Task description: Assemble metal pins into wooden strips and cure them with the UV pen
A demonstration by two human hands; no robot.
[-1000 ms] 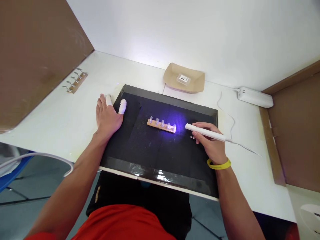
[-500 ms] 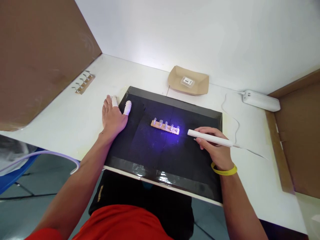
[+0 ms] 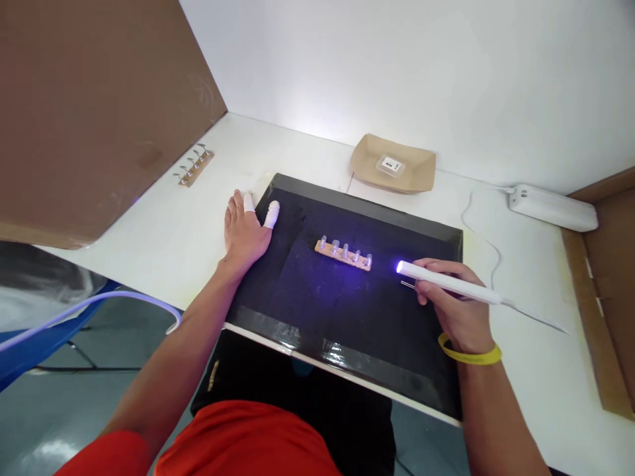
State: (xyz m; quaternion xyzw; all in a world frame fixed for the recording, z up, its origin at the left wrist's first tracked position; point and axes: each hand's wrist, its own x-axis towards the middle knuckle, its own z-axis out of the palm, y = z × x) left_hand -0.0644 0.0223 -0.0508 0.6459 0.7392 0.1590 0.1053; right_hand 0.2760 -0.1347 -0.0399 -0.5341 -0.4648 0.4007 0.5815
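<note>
A white UV lamp wand is gripped in my right hand, its tip glowing violet. Below the wand, a thin metal piece pokes out from the same fingers; its kind cannot be told. Left of the lit tip, and apart from it, a wooden strip with several clear nail tips standing in a row lies on the black mat. My left hand rests palm down at the mat's left edge, fingers spread and holding nothing. White finger covers wrap its thumb and one finger.
Against the back wall sits a cardboard tray with a small labelled clear box inside. A wooden strip with metal clips lies at the left. A white power strip with a cable is at the right, beside a cardboard panel.
My right hand has drawn the lamp slightly away from the strip, to the right, and its glowing tip now shows. The whole view has shifted. My left hand stays at the mat's edge.
</note>
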